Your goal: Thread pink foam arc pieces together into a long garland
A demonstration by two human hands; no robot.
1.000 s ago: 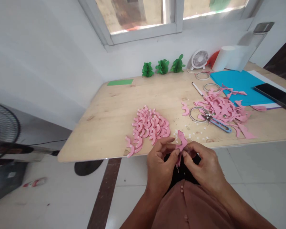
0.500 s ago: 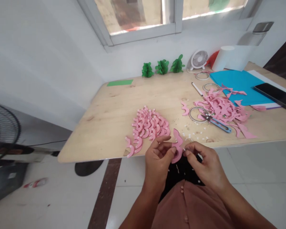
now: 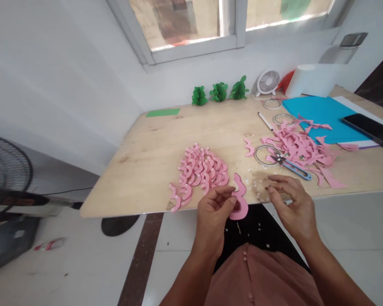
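Note:
My left hand (image 3: 214, 214) pinches a wavy pink paper cutout (image 3: 241, 208) by its inner curve, just over the table's front edge. A pale strip shows near its upper part. My right hand (image 3: 293, 206) is apart from it to the right, fingers stretched out and thumb a little off them, above the front edge. Nothing plainly shows in it. Small white bits (image 3: 257, 185) lie on the table between the hands. To the left, a pile of similar pink cutouts (image 3: 204, 165) with pale ends rests on the table.
Pink paper scraps (image 3: 301, 144) lie at the right, with blue-handled snips (image 3: 295, 168) and a tape roll (image 3: 255, 157) by them. Behind are a marker (image 3: 265, 121), blue sheets (image 3: 319, 110), a phone (image 3: 370, 127), a small fan (image 3: 268, 81) and green paper shapes (image 3: 218, 92).
My right hand has moved away to the right from the pink cutout, and its fingers have spread. The white bit it pinched is no longer seen in it. The left hand keeps its hold.

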